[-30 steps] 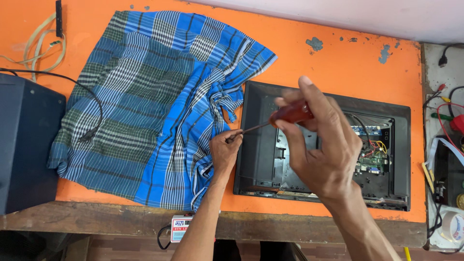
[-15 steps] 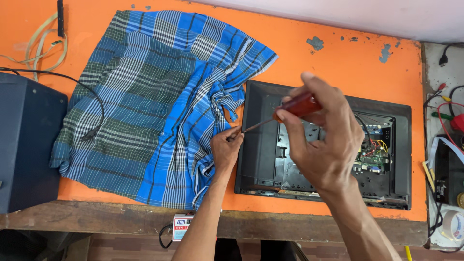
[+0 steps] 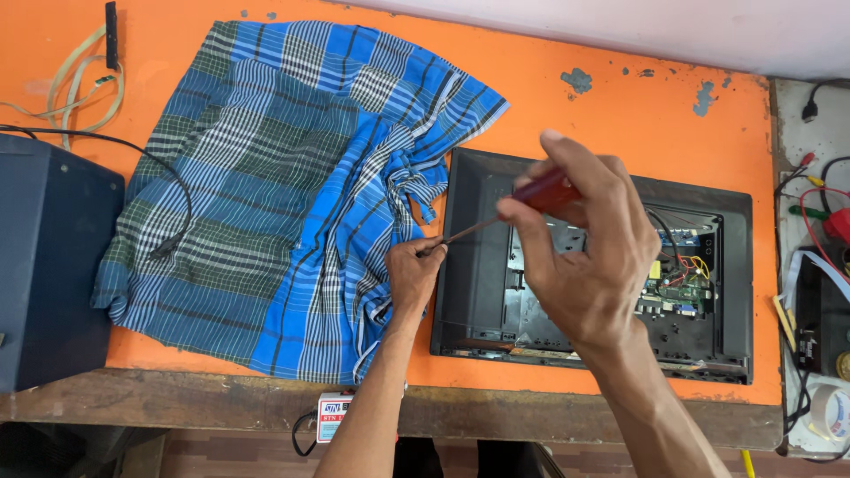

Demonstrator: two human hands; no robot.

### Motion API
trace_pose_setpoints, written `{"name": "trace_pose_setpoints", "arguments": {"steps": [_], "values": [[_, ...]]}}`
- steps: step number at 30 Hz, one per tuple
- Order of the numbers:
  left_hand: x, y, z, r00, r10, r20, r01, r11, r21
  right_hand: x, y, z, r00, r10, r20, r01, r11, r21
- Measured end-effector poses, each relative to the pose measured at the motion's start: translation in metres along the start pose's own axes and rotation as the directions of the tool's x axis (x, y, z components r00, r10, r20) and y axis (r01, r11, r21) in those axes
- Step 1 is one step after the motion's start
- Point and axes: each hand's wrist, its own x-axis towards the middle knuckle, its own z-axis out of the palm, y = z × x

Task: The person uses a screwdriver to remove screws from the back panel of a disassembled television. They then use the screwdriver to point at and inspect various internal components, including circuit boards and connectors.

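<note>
I hold a red-handled screwdriver with a thin metal shaft (image 3: 522, 208); it slants down to my left, its handle raised above the panel and mostly hidden, its tip low at the panel's left edge. The black plastic monitor back panel (image 3: 478, 265) lies flat on the orange table, face down and opened, its dark rectangular frame surrounding a recessed inner plate. A green circuit board with red, yellow and black wires (image 3: 677, 288) sits in the recess toward my right. The panel's left edge lies just beside a crumpled cloth.
</note>
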Motion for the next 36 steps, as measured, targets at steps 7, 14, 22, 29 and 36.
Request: {"name": "trace_pose_setpoints", "arguments": {"steps": [7, 14, 22, 29, 36], "values": [[-0.0006, 0.0051, -0.0002, 1.000, 0.024, -0.006, -0.024, 1.000, 0.016, -0.0013, 0.0034, 0.0015, 1.000, 0.001, 0.007, -0.002, 0.999, 0.042], [-0.0012, 0.0056, -0.0036, 1.000, 0.014, 0.006, -0.015, 1.000, 0.022, 0.0010, 0.0035, 0.0000, 0.999, 0.021, 0.030, -0.025, 0.991, 0.134], [-0.0016, 0.0068, -0.0036, 0.999, -0.044, 0.033, 0.044, 0.999, -0.010, 0.0026, -0.0030, 0.0064, 1.000, 0.008, 0.011, -0.008, 0.999, 0.043], [-0.0014, 0.0069, -0.0038, 1.000, 0.023, 0.019, -0.023, 0.999, -0.024, -0.0001, -0.0004, 0.0059, 0.999, 0.035, 0.031, -0.039, 0.993, 0.115], [-0.0005, 0.0047, -0.0035, 0.999, 0.034, 0.021, -0.034, 0.999, -0.030, -0.0003, 0.0027, 0.0081, 1.000, -0.002, 0.004, 0.002, 1.000, 0.021]]}}
